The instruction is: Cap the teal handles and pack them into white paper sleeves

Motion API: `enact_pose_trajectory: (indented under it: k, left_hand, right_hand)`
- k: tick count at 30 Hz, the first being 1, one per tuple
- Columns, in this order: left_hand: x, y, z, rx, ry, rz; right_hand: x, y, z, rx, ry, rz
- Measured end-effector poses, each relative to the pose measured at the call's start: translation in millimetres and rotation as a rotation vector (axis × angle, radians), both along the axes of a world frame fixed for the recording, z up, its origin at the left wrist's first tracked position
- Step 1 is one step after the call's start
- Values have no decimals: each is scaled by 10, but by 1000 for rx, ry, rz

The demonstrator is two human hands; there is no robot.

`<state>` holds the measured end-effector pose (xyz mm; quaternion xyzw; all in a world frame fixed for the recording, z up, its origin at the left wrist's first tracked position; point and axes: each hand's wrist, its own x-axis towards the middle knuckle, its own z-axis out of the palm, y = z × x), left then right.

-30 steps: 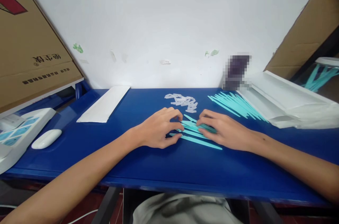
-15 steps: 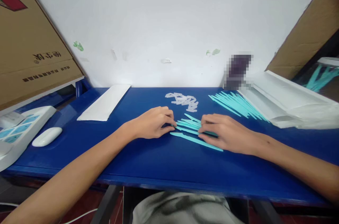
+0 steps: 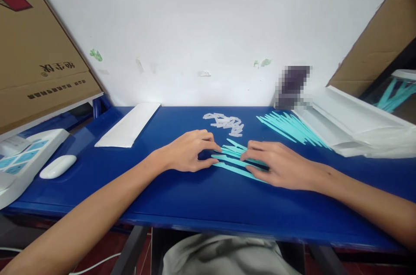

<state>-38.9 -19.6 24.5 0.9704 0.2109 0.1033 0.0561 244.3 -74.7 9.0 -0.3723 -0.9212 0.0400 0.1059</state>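
- a loose bunch of teal sticks point(image 3: 232, 160) lies on the blue tabletop point(image 3: 201, 205), fanned out between the two hands
- the left hand point(image 3: 191, 151) sits at the left ends of the teal sticks, curled, with thumb and forefinger closed on those tips
- the right hand point(image 3: 276, 164) lies palm down over the right part of the teal sticks, fingers stretched out and pressing them flat, not clenched round anything
- a heap of small white pieces point(image 3: 225, 122) lies just behind the teal sticks, toward the wall
- a larger fan of teal strips point(image 3: 289, 126) lies behind and to the right of the teal sticks, its far edge touching a stack of white bags point(image 3: 351, 123)
- a blurred dark object point(image 3: 292, 86) stands against the wall, behind and to the right of the teal sticks
- a flat white packet point(image 3: 130, 125) lies well to the left of the teal sticks and a little farther back
- farther left of the teal sticks rest a white mouse point(image 3: 57, 166) and a white device with blue keys point(image 3: 22, 158), under a leaning cardboard box point(image 3: 35, 62)
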Motion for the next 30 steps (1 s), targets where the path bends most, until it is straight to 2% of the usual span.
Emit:
enact_pose_trajectory:
  k: [8, 15, 24, 30]
  left_hand:
    - [7, -5, -26, -5, 13, 0]
    - [14, -6, -40, 12, 12, 17]
    - [13, 11, -46, -11, 57, 22]
    - [17, -9, -51, 12, 29, -12]
  right_hand:
    - [11, -10, -7, 56, 57, 112]
    - [42, 67, -48, 285, 49, 20]
    - [63, 117, -72, 155, 29, -58]
    - [62, 120, -56, 135, 25, -67]
